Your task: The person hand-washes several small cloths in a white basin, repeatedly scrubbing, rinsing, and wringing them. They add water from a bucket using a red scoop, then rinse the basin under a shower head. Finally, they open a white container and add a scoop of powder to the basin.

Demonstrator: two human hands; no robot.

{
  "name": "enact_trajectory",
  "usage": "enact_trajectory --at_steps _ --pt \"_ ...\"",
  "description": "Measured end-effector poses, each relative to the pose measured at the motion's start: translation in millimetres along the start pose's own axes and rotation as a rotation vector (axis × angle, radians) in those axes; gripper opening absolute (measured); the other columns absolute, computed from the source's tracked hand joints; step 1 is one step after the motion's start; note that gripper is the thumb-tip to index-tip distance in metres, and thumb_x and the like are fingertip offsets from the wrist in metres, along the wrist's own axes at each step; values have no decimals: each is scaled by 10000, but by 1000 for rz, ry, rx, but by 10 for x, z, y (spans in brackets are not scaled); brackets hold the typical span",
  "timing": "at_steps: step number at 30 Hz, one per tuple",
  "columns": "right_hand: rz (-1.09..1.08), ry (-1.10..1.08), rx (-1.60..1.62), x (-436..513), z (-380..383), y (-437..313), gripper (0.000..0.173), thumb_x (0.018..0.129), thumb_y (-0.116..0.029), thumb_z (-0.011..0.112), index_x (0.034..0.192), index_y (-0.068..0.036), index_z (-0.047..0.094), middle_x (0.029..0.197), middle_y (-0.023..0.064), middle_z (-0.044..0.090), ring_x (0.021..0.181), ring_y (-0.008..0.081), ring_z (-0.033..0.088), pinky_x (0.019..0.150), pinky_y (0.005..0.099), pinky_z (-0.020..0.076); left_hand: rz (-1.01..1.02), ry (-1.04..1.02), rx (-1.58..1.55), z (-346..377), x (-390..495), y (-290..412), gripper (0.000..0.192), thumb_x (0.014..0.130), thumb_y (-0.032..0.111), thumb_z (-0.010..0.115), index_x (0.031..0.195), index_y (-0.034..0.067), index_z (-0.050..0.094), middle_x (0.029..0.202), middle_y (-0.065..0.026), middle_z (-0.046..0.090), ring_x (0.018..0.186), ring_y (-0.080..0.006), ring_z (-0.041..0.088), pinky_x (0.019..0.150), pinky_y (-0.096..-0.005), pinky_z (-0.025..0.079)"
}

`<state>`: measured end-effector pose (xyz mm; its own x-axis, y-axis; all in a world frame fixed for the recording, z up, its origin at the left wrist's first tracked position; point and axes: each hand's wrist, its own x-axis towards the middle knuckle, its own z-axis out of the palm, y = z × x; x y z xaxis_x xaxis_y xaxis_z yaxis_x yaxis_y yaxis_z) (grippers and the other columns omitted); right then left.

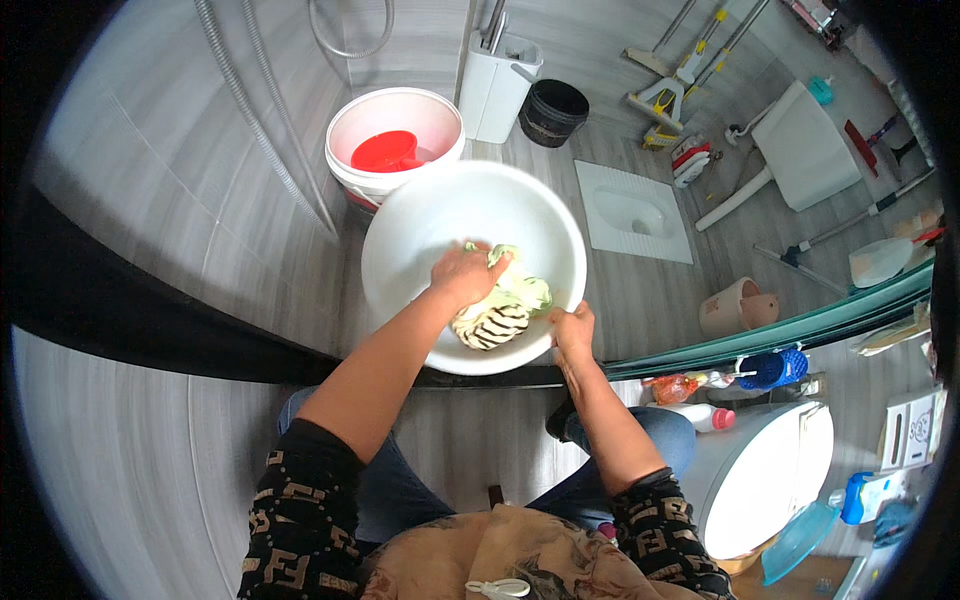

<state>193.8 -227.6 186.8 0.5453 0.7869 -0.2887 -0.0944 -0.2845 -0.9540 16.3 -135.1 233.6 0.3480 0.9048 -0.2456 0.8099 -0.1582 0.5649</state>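
A large white plastic basin (405, 225) is before me, tilted above the dark sill. Inside it, towards the near right, lies a bunched pale green cloth (517, 289) with a black-and-cream striped part (491, 326) next to it; whether they are one garment I cannot tell. My left hand (469, 276) reaches into the basin and grasps the green cloth, its fingertips partly hidden by folds. At the basin's right rim, my right hand (574, 328) has hold of the edge, with its fingers partly out of sight.
Beyond the basin stands a white bucket (341, 161) with a red dipper (386, 152). A squat toilet (634, 212) is set in the floor to the right. Farther back are a black bucket (555, 112) and mops (667, 97). A glass door edge (720, 341) curves along the right.
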Motion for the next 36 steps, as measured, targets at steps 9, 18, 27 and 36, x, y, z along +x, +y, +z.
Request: enact_trajectory --at_steps 9,18,27,36 --pt "139 -160 -163 -171 -73 -282 348 672 6 572 1008 74 516 759 141 581 537 214 541 431 335 403 -177 136 -763 -743 -15 96 684 902 595 357 1075 -3 640 1105 -239 606 1057 -374 574 925 -456 430" --pt "124 -225 -71 -120 -97 -250 350 670 12 568 1012 57 508 746 135 565 499 189 518 366 303 375 -26 302 -1316 -898 -29 9 593 930 530 426 1140 -7 562 1091 -136 622 944 -249 641 781 -386 528" --pt "17 -249 -59 -196 -154 -249 312 672 10 582 976 71 551 717 129 593 479 199 523 379 316 387 -332 349 -57 -242 -88 -334 1136 713 545 716 1410 -107 100 1397 -315 297 1179 -402 486 977 -411 417" --pt "12 -217 38 -145 -182 -161 302 637 8 593 930 46 526 696 129 564 455 222 522 312 326 370 347 -40 358 158 -467 147 604 786 587 583 1211 158 600 1231 -115 545 1135 -306 501 970 -450 373"
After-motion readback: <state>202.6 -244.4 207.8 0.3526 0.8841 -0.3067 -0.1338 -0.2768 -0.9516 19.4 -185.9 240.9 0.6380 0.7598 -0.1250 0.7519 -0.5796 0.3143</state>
